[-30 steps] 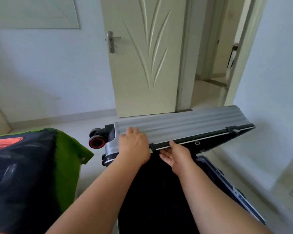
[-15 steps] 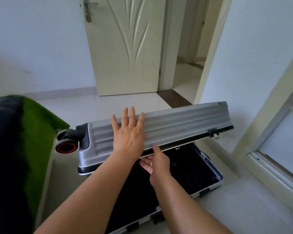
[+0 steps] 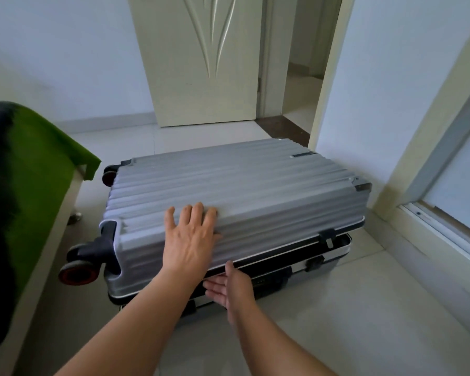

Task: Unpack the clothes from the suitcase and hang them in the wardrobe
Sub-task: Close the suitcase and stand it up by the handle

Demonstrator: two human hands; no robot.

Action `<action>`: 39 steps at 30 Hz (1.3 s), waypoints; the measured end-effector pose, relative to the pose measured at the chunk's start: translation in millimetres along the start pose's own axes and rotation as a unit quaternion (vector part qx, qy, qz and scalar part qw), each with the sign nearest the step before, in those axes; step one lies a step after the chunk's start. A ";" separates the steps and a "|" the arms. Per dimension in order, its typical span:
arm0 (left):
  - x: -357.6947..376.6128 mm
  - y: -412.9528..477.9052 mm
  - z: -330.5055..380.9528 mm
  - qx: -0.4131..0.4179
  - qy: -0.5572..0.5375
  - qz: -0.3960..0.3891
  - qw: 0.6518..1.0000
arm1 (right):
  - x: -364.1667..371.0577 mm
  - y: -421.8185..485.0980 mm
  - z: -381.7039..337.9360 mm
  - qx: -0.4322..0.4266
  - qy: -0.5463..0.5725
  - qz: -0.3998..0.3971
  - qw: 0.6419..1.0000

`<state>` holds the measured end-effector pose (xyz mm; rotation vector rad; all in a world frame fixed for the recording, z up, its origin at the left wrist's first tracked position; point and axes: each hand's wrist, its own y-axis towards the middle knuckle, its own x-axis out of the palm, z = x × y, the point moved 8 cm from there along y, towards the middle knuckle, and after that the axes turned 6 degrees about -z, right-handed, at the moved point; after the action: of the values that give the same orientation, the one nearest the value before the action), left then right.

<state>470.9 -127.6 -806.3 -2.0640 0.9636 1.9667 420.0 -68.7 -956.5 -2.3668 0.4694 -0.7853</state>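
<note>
- The left hand (image 3: pixel 192 240) lies flat on the ribbed lid of a silver suitcase (image 3: pixel 255 191), fingers spread and palm down, near the lid's front edge; it grips nothing.
- The right hand (image 3: pixel 229 290) sits just below the lid's front edge, palm turned up and fingers loosely extended, at the dark gap between lid and base. Whether its fingertips touch the lid cannot be told.
- The suitcase lies on its side on the pale tiled floor (image 3: pixel 350 308), lid lowered almost onto the base with a narrow gap along the front. Its wheels (image 3: pixel 79 272) point left.
- Clothes are not visible; the inside of the case is hidden.
- A bed with green cover (image 3: pixel 38 164) stands close along the suitcase's left end, leaving a thin strip of floor between.
- Bare floor lies open in front of the case and to its right, up to a window frame (image 3: pixel 445 185).
- Behind the case, a cream door (image 3: pixel 201 63) stands beside an open doorway.
</note>
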 end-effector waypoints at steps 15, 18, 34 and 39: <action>36.5 -25.4 18.8 -0.009 -0.022 -0.033 0.999 | -36.7 30.1 32.2 0.085 -0.122 -0.061 0.987; 32.4 -13.5 34.0 0.006 -0.041 -0.046 0.998 | -33.0 30.6 18.7 0.078 -0.158 -0.085 0.981; 43.6 75.8 208.1 0.160 -0.056 -0.136 0.976 | -242.5 24.9 -75.3 -0.106 0.087 0.270 0.953; 53.5 80.7 218.4 0.146 -0.060 -0.153 0.976 | -252.1 37.8 -68.3 -0.079 0.231 0.227 0.943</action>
<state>240.0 -99.2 -860.7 -1.7886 0.7978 1.6611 179.2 -2.9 -1042.4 -2.0679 1.2641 -1.1045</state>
